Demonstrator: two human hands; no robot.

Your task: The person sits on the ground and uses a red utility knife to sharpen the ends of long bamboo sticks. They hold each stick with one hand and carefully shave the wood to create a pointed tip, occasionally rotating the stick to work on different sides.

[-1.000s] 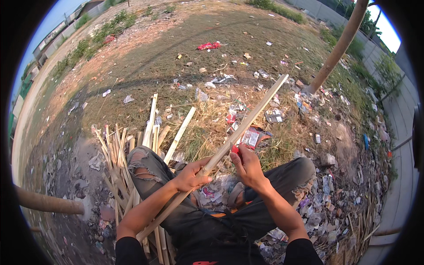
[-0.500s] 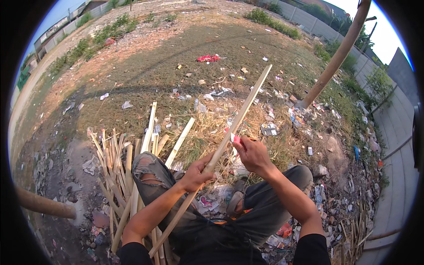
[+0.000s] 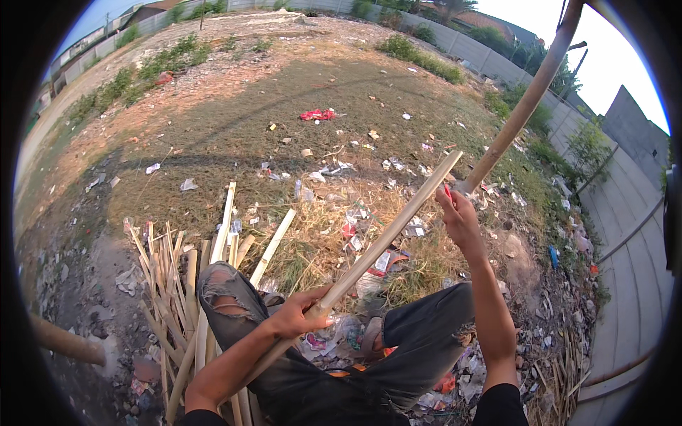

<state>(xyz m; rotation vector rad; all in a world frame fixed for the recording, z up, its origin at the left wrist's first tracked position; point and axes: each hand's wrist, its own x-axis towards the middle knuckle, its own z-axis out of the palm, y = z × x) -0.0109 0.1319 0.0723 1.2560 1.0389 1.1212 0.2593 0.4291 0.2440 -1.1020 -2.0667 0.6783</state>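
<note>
A long split bamboo strip [image 3: 398, 227] slants across me, from beside my left forearm up to the far right. My left hand [image 3: 301, 314] is closed round its lower part, over my torn-kneed trouser leg. Near the strip's upper end, my right hand [image 3: 460, 216] is closed on a small red tool [image 3: 447, 192]; its working end is hidden, so I cannot tell its exact kind. A pile of bamboo strips [image 3: 167, 277] lies beside my left leg, and a pale strip [image 3: 273, 245] leans by the knee.
Litter and dry grass [image 3: 419, 273] lie in front of my legs. A slanting pole [image 3: 522, 113] stands at the right, with a concrete panel wall [image 3: 629, 234] beyond it. Another pole [image 3: 67, 339] enters at the left. More thin strips [image 3: 561, 383] lie at the lower right.
My right hand has moved right along the strip with the red tool, toward its far end. The strip has tilted lower to the right; my left hand has dropped slightly nearer to me.
</note>
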